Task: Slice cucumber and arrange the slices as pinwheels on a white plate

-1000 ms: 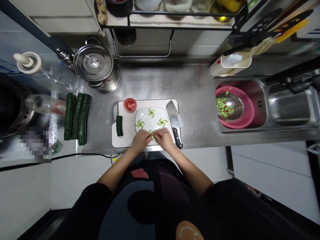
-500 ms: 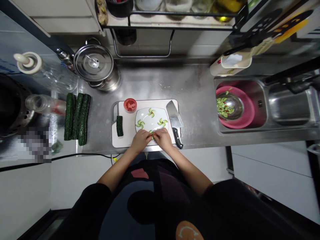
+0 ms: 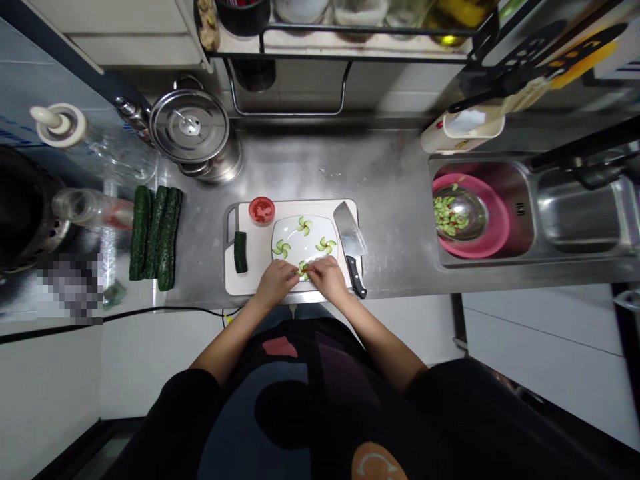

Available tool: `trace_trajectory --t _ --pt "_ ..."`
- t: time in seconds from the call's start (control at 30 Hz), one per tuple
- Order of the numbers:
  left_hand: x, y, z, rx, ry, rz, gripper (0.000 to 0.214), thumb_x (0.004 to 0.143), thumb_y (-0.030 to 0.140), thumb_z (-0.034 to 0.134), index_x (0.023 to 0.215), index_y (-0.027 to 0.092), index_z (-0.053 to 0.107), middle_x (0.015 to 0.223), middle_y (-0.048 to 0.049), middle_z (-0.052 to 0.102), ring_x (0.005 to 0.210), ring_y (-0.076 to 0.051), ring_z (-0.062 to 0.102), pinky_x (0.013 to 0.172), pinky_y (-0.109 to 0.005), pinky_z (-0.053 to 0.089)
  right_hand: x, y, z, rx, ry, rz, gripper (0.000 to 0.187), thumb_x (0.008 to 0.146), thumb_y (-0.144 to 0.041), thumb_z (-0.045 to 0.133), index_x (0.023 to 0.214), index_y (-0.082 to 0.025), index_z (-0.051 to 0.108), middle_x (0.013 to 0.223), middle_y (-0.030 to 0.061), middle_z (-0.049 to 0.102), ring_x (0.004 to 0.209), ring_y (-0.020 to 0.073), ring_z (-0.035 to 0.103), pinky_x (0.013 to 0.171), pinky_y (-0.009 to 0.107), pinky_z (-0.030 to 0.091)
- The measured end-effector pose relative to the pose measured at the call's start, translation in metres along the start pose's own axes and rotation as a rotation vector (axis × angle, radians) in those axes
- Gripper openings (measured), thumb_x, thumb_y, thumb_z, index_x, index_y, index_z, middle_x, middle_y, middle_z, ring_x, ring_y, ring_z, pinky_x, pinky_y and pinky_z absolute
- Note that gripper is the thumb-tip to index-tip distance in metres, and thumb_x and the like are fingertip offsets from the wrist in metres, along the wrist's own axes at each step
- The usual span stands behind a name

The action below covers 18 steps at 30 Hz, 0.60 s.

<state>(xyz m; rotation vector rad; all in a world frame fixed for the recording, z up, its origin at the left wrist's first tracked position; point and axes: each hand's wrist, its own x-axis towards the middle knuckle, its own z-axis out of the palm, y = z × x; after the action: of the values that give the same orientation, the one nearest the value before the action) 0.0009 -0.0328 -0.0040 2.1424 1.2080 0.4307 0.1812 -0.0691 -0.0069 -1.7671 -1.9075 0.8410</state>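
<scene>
A white plate (image 3: pixel 305 235) lies on a white cutting board (image 3: pixel 257 270) and bears pinwheel groups of green cucumber slices (image 3: pixel 303 225). Over the plate's near edge, my left hand (image 3: pixel 275 280) and my right hand (image 3: pixel 327 276) meet with curled fingers, pinching at a group of cucumber slices (image 3: pixel 303 269) between their fingertips. A short cucumber piece (image 3: pixel 241 251) lies on the board to the left. A cleaver (image 3: pixel 350 243) rests on the board's right side. A small red dish (image 3: pixel 261 209) stands at the board's far edge.
Three whole cucumbers (image 3: pixel 154 237) lie on the steel counter at left, beside bottles (image 3: pixel 90 208) and a lidded steel pot (image 3: pixel 193 133). At right, the sink (image 3: pixel 575 220) holds a pink basin (image 3: pixel 487 227) with a bowl of chopped greens (image 3: pixel 453 213). A rack hangs overhead.
My left hand has drawn back slightly toward me, uncovering more of the cucumber group at the plate's near edge. My right hand stays in place.
</scene>
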Motion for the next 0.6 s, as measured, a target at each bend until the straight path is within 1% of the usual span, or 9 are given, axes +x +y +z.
trace_trajectory --t 0.37,0.5,0.6 --pt "0.0025 0.0007 0.0026 0.02 -0.007 0.011 0.006 0.08 0.018 0.063 0.076 0.02 0.066 0.074 -0.0025 0.065 0.08 -0.016 0.06 0.078 -0.03 0.049 -0.0007 -0.0012 -0.0048 0.011 0.008 0.003 0.013 0.08 -0.009 0.059 0.075 -0.019 0.067 0.075 0.0021 0.066 0.077 0.0175 0.056 0.081 0.031 0.04" --pt "0.0032 0.0023 0.0032 0.041 0.018 0.045 0.007 0.081 0.019 0.063 0.075 0.02 0.066 0.072 -0.0022 0.064 0.077 -0.016 0.06 0.077 -0.029 0.049 -0.0022 0.0006 -0.0047 0.002 0.02 0.02 0.011 0.08 -0.011 0.061 0.076 -0.019 0.067 0.076 0.0024 0.066 0.078 0.0184 0.055 0.082 0.031 0.04" --pt "0.0037 0.0024 0.0012 0.05 0.06 0.068 0.008 0.081 0.021 0.063 0.075 0.019 0.066 0.071 -0.0022 0.064 0.076 -0.016 0.06 0.077 -0.029 0.049 -0.0038 0.0015 -0.0054 0.006 0.027 0.031 0.011 0.08 -0.012 0.06 0.077 -0.019 0.068 0.077 0.0026 0.066 0.079 0.0188 0.053 0.082 0.032 0.04"
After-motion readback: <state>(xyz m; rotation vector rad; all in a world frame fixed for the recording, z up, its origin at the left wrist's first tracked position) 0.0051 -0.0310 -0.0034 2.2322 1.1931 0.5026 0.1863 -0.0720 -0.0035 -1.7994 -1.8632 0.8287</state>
